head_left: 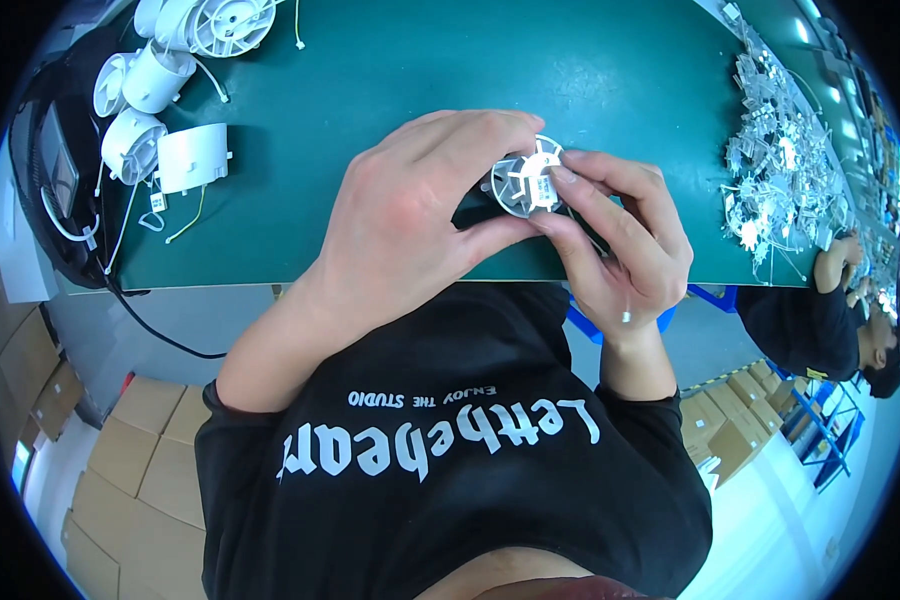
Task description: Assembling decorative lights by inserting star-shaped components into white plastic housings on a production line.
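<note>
Over the near part of the table, a white round plastic housing with spokes across its open face is held between both hands. My left hand curls around its left side, thumb below and fingers above. At its right side, my right hand pinches with thumb and fingertips, touching a small white labelled part on the spoked face. Whether that part is fixed to the housing I cannot tell. A small white connector shows against my right palm near the wrist. Fingers hide much of the housing's rim.
Several white cylindrical housings with thin cables stand at the table's left. A heap of small clear and white parts covers the right end of the green table. A black bag lies far left. Cardboard boxes and another person are beyond.
</note>
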Demonstrator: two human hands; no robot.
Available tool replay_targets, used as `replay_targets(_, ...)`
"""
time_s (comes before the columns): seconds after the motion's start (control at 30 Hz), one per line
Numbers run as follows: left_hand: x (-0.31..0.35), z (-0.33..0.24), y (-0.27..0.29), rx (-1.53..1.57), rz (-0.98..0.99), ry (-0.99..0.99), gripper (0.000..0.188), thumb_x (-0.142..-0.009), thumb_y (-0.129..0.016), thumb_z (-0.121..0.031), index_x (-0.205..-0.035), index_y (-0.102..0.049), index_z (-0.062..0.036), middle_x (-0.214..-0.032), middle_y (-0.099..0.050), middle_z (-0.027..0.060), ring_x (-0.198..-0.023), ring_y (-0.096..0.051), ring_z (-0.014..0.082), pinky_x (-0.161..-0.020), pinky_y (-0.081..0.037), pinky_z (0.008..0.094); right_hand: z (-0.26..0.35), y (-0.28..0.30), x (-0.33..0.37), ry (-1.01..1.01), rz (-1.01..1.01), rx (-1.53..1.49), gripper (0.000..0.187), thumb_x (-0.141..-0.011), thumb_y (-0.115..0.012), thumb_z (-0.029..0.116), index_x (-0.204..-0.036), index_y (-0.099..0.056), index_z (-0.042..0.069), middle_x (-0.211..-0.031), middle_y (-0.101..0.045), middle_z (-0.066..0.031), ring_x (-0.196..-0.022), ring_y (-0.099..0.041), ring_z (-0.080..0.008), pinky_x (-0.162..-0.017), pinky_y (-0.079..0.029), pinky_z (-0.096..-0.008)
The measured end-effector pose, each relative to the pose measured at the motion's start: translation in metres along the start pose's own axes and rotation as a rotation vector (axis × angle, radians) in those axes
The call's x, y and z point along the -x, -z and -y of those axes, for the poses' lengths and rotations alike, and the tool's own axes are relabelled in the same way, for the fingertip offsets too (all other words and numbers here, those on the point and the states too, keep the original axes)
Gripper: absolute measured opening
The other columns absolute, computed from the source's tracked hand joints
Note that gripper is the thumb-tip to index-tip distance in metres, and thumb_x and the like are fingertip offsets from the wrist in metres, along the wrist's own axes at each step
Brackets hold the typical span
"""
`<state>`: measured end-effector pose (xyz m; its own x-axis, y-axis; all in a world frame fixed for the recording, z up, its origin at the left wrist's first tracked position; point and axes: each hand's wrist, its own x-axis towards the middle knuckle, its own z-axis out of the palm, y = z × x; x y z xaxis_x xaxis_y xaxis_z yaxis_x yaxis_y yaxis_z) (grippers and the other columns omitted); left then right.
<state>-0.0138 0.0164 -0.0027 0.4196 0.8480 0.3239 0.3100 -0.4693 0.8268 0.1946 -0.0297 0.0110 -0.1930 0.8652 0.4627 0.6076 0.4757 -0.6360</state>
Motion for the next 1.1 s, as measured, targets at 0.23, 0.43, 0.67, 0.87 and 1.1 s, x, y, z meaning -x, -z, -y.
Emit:
replay_targets(0.23,-0.007,-0.004,0.005,-0.044,0.048,-0.003,0.05,-0.072,-0.096,-0.008,-0.116,-0.07,-0.0064,-0.122,-0.08,0.0077,-0.109,-0.078,0.028,-0.091,-0.063,0.0345,-0.005,0.003,-0.003,0.054,0.032,-0.055,0.036,-0.075,-0.092,0.0,-0.11,-0.082,-0.005,-0.114,-0.074,-0.0216,-0.093,-0.072,-0.0267,-0.075,-0.058,-0.0319)
replay_targets(0.43,-0.004,-0.002,-0.001,-0.063,-0.009,-0.021,0.052,-0.069,-0.095,-0.006,-0.116,-0.071,-0.0073,-0.118,-0.08,0.0064,-0.103,-0.079,0.0275,-0.086,-0.063,0.0331,-0.003,0.006,-0.007,-0.001,0.059,-0.101,0.033,-0.076,-0.089,-0.007,-0.108,-0.082,-0.006,-0.115,-0.073,-0.0226,-0.089,-0.07,-0.0249,-0.075,-0.058,-0.0302)
replay_targets(0.67,-0.004,-0.003,-0.002,-0.092,-0.013,-0.037,0.052,-0.068,-0.094,-0.005,-0.115,-0.072,-0.0078,-0.117,-0.08,0.0057,-0.102,-0.079,0.0265,-0.084,-0.063,0.0319,-0.003,0.0,-0.005,0.02,0.018,-0.134,0.035,-0.073,-0.088,-0.008,-0.108,-0.082,-0.007,-0.114,-0.073,-0.0234,-0.089,-0.069,-0.0226,-0.076,-0.058,-0.029)
replay_targets(0.87,-0.003,0.002,-0.003,-0.054,-0.04,-0.039,0.05,-0.068,-0.093,-0.004,-0.113,-0.073,-0.0079,-0.118,-0.081,0.0049,-0.102,-0.079,0.0253,-0.085,-0.062,0.031,-0.006,0.008,-0.01,-0.035,0.069,-0.15,0.035,-0.072,-0.089,-0.009,-0.107,-0.082,-0.007,-0.115,-0.073,-0.0229,-0.09,-0.068,-0.0221,-0.078,-0.057,-0.0288)
replay_targets(1.1,-0.005,-0.006,-0.001,-0.084,-0.007,0.019,0.047,-0.07,-0.094,-0.004,-0.112,-0.072,-0.0076,-0.118,-0.081,0.0056,-0.103,-0.079,0.025,-0.086,-0.062,0.031,-0.01,-0.004,-0.005,0.06,-0.038,-0.151,0.038,-0.072,-0.095,0.0,-0.109,-0.086,0.0,-0.108,-0.075,-0.0141,-0.082,-0.066,-0.0165,-0.068,-0.056,-0.0244)
